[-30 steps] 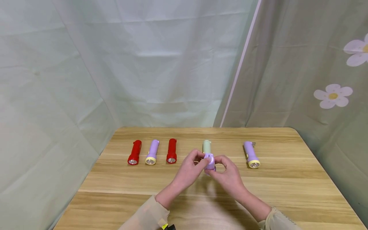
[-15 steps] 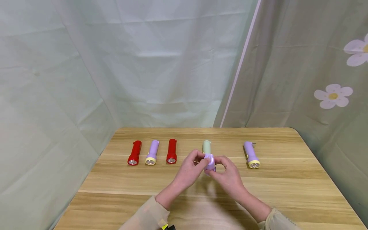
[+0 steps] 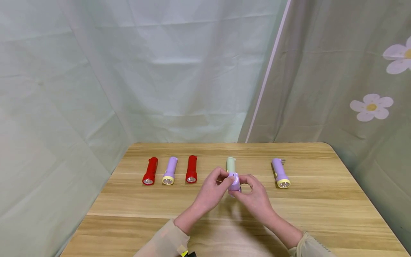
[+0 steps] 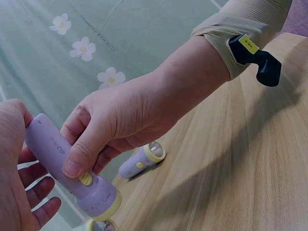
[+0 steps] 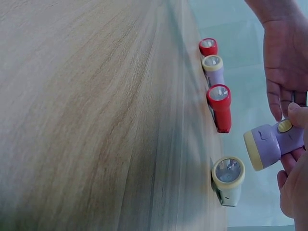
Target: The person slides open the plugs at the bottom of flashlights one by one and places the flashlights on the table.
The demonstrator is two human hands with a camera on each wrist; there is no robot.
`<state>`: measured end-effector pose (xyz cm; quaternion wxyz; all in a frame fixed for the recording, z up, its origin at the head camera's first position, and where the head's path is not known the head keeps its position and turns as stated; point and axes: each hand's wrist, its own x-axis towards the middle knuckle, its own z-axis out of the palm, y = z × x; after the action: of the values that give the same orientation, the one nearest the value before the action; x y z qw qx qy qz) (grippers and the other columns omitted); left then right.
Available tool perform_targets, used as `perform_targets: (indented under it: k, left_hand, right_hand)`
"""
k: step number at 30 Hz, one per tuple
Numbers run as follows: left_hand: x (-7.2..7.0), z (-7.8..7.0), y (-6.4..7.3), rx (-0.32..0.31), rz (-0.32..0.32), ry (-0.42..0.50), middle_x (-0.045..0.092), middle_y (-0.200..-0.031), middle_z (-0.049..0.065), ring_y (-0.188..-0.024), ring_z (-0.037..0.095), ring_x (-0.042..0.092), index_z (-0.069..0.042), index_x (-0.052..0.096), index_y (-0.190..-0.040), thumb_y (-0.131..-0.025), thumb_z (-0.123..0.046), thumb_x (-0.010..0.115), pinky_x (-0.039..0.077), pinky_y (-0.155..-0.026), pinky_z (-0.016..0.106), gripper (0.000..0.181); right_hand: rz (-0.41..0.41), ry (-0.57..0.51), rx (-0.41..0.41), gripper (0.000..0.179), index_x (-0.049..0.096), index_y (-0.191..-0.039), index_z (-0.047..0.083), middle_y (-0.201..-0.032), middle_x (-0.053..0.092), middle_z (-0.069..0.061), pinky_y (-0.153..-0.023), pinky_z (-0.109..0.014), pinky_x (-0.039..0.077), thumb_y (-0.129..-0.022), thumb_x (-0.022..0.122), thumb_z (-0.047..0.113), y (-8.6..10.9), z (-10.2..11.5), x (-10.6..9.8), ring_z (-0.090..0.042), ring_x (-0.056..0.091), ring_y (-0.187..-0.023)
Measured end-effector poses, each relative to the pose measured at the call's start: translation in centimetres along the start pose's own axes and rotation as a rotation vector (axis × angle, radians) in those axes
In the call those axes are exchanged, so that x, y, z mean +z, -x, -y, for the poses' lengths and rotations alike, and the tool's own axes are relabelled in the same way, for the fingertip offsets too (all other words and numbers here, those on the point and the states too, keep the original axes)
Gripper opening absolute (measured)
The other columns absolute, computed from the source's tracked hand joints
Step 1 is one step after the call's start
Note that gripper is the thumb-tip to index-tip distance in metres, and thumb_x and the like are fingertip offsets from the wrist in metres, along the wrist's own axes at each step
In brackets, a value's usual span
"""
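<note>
A purple flashlight (image 4: 54,147) with a yellow rim is held above the table between both hands. My left hand (image 3: 210,190) holds its tail end, with other fingers behind the body in the left wrist view. My right hand (image 3: 257,200) pinches the body, its thumb beside the yellow switch (image 5: 285,126). In the head view the flashlight's tail faces up toward me and its lens end is mostly hidden. Just behind the hands lies a pale green flashlight (image 3: 231,164), partly covered by the held one.
To the left lie a red flashlight (image 3: 150,171), a purple one (image 3: 170,170) and another red one (image 3: 191,169). On the right rests a purple flashlight (image 3: 280,173) with prongs showing at its tail. Curtains (image 3: 192,71) stand behind the wooden table (image 3: 135,203).
</note>
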<state>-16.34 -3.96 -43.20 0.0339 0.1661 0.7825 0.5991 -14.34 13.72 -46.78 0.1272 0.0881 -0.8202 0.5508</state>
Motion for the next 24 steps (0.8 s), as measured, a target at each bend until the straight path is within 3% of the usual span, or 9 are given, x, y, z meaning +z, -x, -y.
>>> perform_targets:
  k: [24]
  left_hand:
    - [0.01,-0.30,0.22,-0.011,0.000,0.010,0.065,-0.106,-0.002,-0.101,0.016,0.059,-0.016,0.062,-0.103,-0.102,-0.033,0.062,0.050,-0.088,0.038,0.018]
  right_hand:
    - [0.016,-0.001,0.006,0.036,0.073,-0.106,0.026,-0.105,0.069,0.012,-0.102,-0.057,0.041,-0.076,0.092,0.020,0.04,0.12,-0.04,-0.013,0.062,-0.108]
